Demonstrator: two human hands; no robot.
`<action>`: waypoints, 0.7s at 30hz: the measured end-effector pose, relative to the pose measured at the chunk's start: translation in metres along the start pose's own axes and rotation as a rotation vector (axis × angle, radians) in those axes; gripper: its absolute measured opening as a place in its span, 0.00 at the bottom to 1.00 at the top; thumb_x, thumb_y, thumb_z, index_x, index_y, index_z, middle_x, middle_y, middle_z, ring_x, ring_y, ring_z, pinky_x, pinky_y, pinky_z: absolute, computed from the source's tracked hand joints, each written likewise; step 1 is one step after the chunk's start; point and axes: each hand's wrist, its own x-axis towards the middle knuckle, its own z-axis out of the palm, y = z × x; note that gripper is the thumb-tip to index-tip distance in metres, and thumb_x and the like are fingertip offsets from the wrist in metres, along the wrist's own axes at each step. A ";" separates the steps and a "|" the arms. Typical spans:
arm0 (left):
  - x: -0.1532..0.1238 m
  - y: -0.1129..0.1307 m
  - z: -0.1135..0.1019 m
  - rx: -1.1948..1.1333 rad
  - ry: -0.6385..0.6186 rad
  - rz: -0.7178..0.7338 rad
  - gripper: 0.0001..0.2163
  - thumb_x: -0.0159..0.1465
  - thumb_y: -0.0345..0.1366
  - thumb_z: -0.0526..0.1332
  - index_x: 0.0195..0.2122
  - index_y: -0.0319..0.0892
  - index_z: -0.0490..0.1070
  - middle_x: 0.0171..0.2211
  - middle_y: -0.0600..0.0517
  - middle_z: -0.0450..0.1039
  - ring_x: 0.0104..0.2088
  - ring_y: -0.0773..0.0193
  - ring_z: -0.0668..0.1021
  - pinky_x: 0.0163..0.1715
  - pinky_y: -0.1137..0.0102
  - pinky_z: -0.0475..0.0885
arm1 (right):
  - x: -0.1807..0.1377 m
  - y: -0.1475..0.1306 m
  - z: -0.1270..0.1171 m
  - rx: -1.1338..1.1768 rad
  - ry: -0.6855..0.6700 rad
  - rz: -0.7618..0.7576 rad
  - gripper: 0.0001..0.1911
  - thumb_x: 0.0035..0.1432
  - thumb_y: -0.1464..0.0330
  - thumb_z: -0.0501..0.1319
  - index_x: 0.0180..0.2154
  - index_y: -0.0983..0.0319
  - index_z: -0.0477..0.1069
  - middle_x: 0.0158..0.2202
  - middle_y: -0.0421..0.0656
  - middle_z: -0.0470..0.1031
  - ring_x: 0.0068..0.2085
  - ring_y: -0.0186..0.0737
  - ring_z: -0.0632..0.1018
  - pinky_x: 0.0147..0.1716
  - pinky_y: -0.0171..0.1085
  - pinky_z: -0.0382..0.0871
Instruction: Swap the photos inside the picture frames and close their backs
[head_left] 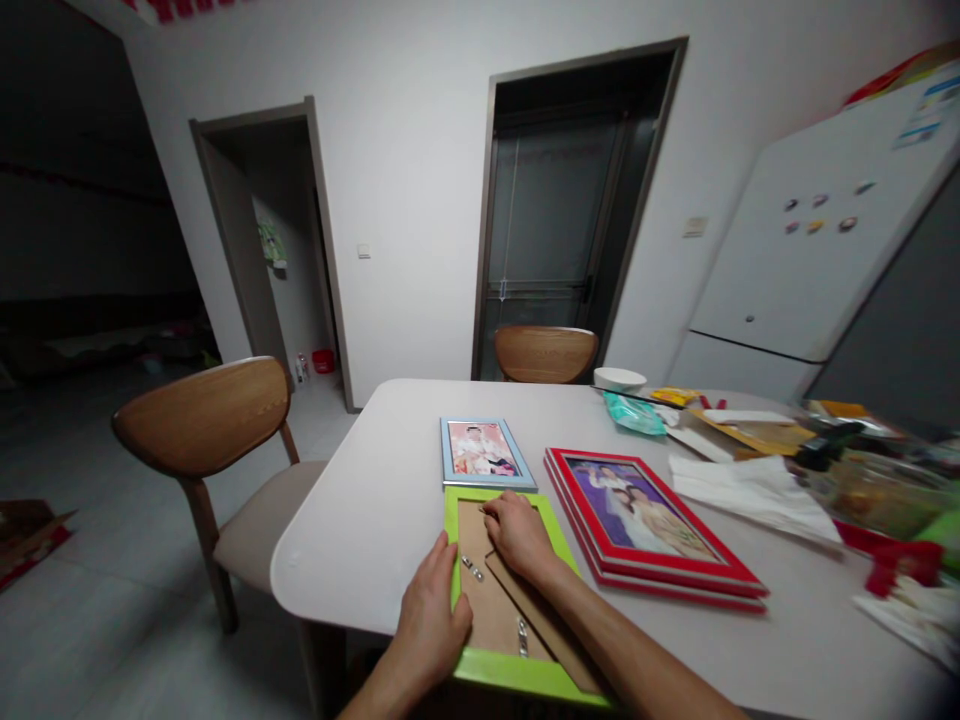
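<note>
A green picture frame (525, 678) lies face down at the near edge of the white table (360, 500), its brown backing board up. My left hand (431, 610) rests on the frame's left side, fingers curled over the edge, holding it. My right hand (519, 532) sits on the backing board near the top, fingertips pinched at a small clip by the upper edge. A blue-framed photo (484, 452) lies just beyond the green frame. To the right lies a stack of red frames (651, 525) with a photo facing up.
Wooden chairs stand at the left (202, 420) and at the far side (545, 353). The table's right part holds white tissue (757, 490), a teal packet (634, 412), a white bowl (619, 379), papers and jars. A white fridge (817, 250) stands at the right.
</note>
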 end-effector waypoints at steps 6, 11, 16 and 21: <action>-0.001 -0.001 0.001 -0.045 0.014 -0.016 0.27 0.49 0.27 0.52 0.53 0.33 0.56 0.57 0.45 0.51 0.56 0.61 0.57 0.55 0.67 0.51 | -0.011 -0.004 -0.015 0.048 -0.032 -0.075 0.15 0.52 0.70 0.50 0.39 0.63 0.70 0.35 0.47 0.70 0.39 0.40 0.69 0.40 0.36 0.58; -0.001 -0.002 0.003 -0.029 0.016 -0.012 0.26 0.50 0.28 0.51 0.53 0.32 0.56 0.57 0.44 0.52 0.56 0.60 0.57 0.55 0.67 0.52 | -0.052 0.010 -0.057 0.254 -0.250 -0.234 0.17 0.47 0.71 0.53 0.41 0.59 0.70 0.47 0.45 0.64 0.48 0.40 0.65 0.48 0.37 0.55; -0.001 -0.003 0.005 0.021 0.023 -0.003 0.27 0.50 0.28 0.51 0.53 0.30 0.55 0.57 0.43 0.51 0.56 0.60 0.57 0.55 0.68 0.51 | -0.083 0.005 -0.070 0.283 -0.482 -0.259 0.15 0.40 0.73 0.57 0.34 0.57 0.73 0.53 0.44 0.58 0.52 0.46 0.61 0.51 0.43 0.50; -0.001 -0.003 0.006 0.041 0.025 0.004 0.26 0.50 0.28 0.51 0.53 0.30 0.56 0.56 0.41 0.51 0.55 0.60 0.57 0.55 0.68 0.52 | -0.086 0.002 -0.049 0.296 -0.324 -0.231 0.09 0.46 0.69 0.55 0.27 0.57 0.74 0.48 0.43 0.64 0.50 0.44 0.63 0.51 0.44 0.49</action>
